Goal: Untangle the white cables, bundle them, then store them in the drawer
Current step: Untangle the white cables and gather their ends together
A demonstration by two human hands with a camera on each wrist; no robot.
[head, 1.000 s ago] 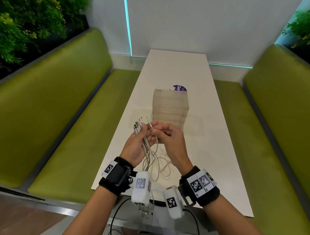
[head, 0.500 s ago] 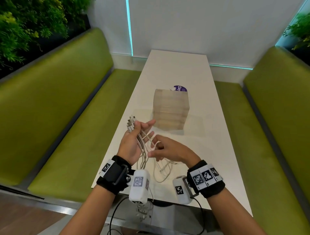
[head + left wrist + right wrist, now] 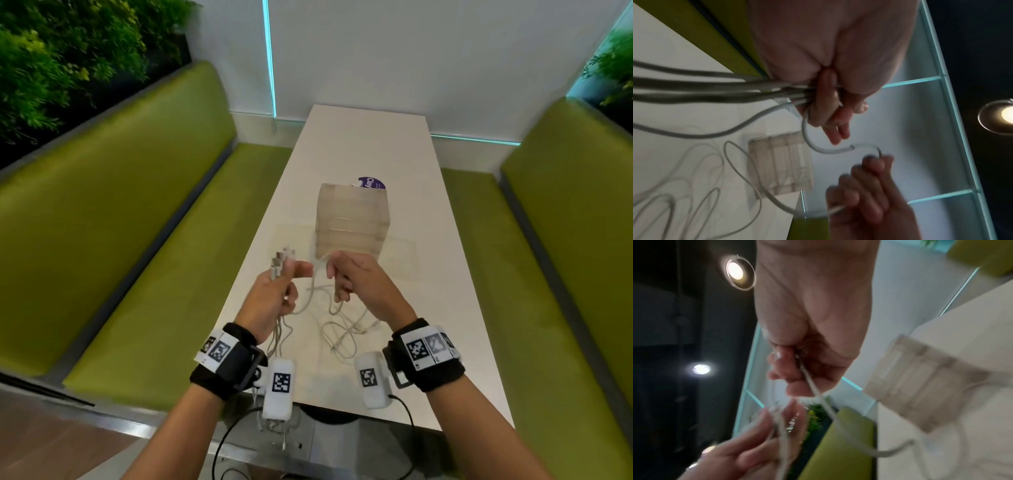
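Nearest, loose loops of the white cables (image 3: 337, 329) lie on the white worktop (image 3: 442, 308) between the wrists. Above them the left hand (image 3: 274, 298) has its grip closed round a bunch of cables, plug ends sticking up past the fingers, while the right hand (image 3: 359, 284) pinches one strand (it seems a single cable, though the wrist views are blurred) that arcs across to the left. Beyond the hands stands the translucent drawer unit (image 3: 352, 222), drawers shut.
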